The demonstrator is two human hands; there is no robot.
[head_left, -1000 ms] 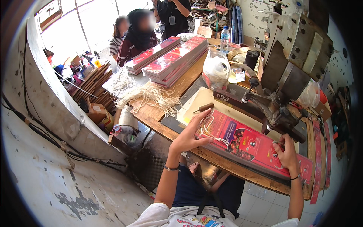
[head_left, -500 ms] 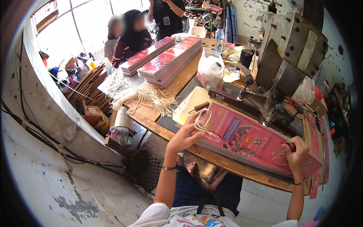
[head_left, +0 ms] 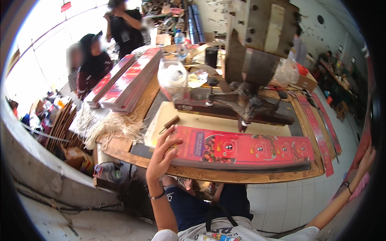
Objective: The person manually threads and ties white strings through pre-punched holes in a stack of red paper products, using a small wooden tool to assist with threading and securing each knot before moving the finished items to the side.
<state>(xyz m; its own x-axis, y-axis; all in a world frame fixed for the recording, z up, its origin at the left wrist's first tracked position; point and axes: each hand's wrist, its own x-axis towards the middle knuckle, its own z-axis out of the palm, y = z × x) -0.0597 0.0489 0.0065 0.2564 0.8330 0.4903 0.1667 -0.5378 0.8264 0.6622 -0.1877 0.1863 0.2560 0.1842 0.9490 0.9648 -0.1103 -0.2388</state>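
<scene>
A long stack of red printed sheets (head_left: 257,148) lies along the near side of the wooden table. My left hand (head_left: 161,156) rests on its left end, fingers stretched and apart. Just beyond those fingers, a wooden-handled awl (head_left: 172,122) lies on a cream board (head_left: 161,116). At the far right rim, away from the table, my right hand (head_left: 365,160) is closed at a red printed sheet or set of sheets (head_left: 355,162). The dark rim partly hides that hand and what it holds.
A heavy metal press (head_left: 257,60) stands behind the stack. Loose white cords (head_left: 116,128) and tall piles of red sheets (head_left: 130,82) occupy the table's left. A clear plastic bag (head_left: 173,78) and water bottle (head_left: 179,44) stand farther back. Red strips (head_left: 315,132) lie right. Other people are at the back left.
My right hand has moved off the stack to the far right with red sheets. The white cord loop no longer shows at the stack's left end. The view has turned right.
</scene>
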